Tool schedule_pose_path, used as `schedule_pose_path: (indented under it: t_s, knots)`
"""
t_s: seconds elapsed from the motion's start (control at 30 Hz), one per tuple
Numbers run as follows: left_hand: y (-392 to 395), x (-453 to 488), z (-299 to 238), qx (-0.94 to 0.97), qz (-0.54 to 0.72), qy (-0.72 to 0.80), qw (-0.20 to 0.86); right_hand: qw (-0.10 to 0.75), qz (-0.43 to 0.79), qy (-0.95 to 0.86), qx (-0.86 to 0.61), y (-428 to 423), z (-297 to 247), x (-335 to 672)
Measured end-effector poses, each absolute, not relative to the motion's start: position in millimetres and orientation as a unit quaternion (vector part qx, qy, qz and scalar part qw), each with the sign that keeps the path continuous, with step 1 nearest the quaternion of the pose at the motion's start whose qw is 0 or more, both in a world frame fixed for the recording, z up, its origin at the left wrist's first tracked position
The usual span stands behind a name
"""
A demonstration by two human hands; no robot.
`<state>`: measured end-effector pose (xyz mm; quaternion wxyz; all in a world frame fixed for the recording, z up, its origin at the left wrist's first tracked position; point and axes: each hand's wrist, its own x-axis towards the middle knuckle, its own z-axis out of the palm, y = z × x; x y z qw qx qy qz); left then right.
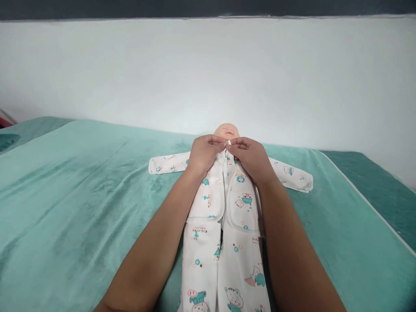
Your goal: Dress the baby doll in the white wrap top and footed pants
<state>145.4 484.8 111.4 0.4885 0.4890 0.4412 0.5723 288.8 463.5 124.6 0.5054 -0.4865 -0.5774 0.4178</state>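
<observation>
A baby doll [228, 129] lies on its back, its head toward the wall. It wears a white printed baby jacket [208, 197] with both sleeves stretched out sideways, and matching baby trousers [201, 255]. At the doll's neck, my left hand [206, 151] pinches the left side of the jacket's collar. My right hand [248, 154] pinches the collar's other side, fingertips meeting those of the left. Below the hands the jacket's front edges hang apart, with small buttons visible along the left edge. Exactly how the collar sits between my fingertips is hidden.
A teal plush blanket [97, 195] with soft wrinkles spreads under the doll. Darker teal fabric [373, 182] shows beyond its pale edge at the right. A white wall [208, 69] rises behind, with a dark band along its top.
</observation>
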Motion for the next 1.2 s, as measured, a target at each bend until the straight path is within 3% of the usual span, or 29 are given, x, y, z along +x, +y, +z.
schedule_pose_path:
  t_s: [0.43,0.67,0.93,1.2]
  knots:
    - [477.1,144.0,119.9,0.485,0.544,0.447,0.519,0.406,0.233,-0.677,-0.569,461.5,127.4,276.8]
    - [476.9,135.8,119.4,0.459,0.545,0.398,0.578,0.399,0.229,-0.691,-0.557,461.5,124.5,275.4]
    - [472.4,134.8,111.0,0.532,0.541,0.466,0.456,0.354,0.203,-0.71,-0.574,434.0,131.2,273.3]
    - [445.1,121.7,95.6,0.598,0.561,0.462,0.337,0.428,0.043,-0.692,-0.579,400.8,114.0,260.7]
